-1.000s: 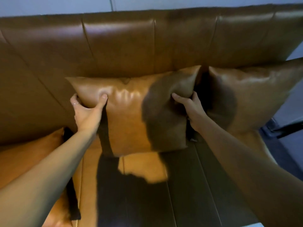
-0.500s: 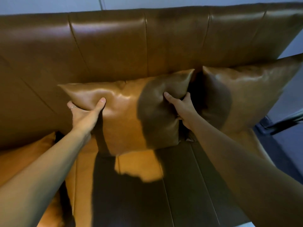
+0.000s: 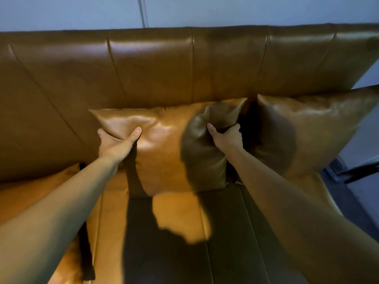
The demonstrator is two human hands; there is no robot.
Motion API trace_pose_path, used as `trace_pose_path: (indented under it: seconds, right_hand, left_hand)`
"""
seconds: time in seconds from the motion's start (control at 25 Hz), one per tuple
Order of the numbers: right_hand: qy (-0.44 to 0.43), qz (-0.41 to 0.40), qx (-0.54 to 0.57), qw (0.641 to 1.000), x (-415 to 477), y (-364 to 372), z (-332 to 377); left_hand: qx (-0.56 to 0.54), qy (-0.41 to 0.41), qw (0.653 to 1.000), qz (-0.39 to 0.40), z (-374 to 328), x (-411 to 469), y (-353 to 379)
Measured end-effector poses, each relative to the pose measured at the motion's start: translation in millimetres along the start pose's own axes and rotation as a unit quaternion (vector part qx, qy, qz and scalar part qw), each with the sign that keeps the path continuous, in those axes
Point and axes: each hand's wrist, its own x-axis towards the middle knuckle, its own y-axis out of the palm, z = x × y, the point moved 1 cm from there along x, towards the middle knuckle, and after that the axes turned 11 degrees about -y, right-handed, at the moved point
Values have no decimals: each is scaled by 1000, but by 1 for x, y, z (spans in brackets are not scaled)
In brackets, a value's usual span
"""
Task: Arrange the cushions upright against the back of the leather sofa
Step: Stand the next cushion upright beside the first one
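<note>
A tan leather cushion (image 3: 164,144) stands upright on the seat, leaning against the sofa back (image 3: 151,66). My left hand (image 3: 117,144) pinches its upper left corner, thumb on the front face. My right hand (image 3: 226,137) grips its upper right edge, fingers tucked behind. A second tan cushion (image 3: 307,128) stands upright just to the right, against the back, nearly touching the first. A third cushion (image 3: 30,197) lies at the lower left, partly hidden by my left forearm.
The sofa seat (image 3: 178,218) stretches toward me, partly in my shadow. A pale wall (image 3: 225,11) rises behind the sofa. At the right the sofa ends, with dark floor and a dark bar (image 3: 361,173) beyond it.
The held cushion has settled lower and further back against the sofa back. Both hands kept their grip on its top corners. My view has tilted up a little.
</note>
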Motion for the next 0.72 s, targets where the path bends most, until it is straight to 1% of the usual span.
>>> trace_pose_path:
  seconds: [0.08, 0.16, 0.24, 0.36, 0.44, 0.52, 0.64, 0.72]
  right_hand:
    - [-51, -10, -80, 995, -4, -5, 10]
    - [-135, -18, -175, 975, -17, -9, 24]
    - [-208, -2, -268, 941, -36, -7, 33]
    - [-309, 63, -367, 875, -68, 21, 44]
    - [-377, 102, -383, 837, -98, 60, 50]
    - [-425, 143, -389, 805, -131, 105, 60]
    - [-453, 220, -388, 772, -173, 168, 72]
    - [-454, 267, -383, 759, -200, 215, 79]
  left_hand:
    - [20, -9, 1000, -22, -3, -6, -7]
    - [22, 6, 999, -31, -1, -15, -14]
    - [19, 26, 999, -36, 2, -19, -19]
    - [24, 45, 998, -40, 14, -20, -38]
    - [31, 49, 997, -56, 29, -16, -63]
    - [33, 32, 995, -87, 47, -8, -97]
    - [35, -7, 993, -109, 77, 9, -152]
    - [45, -29, 992, -117, 102, 27, -193]
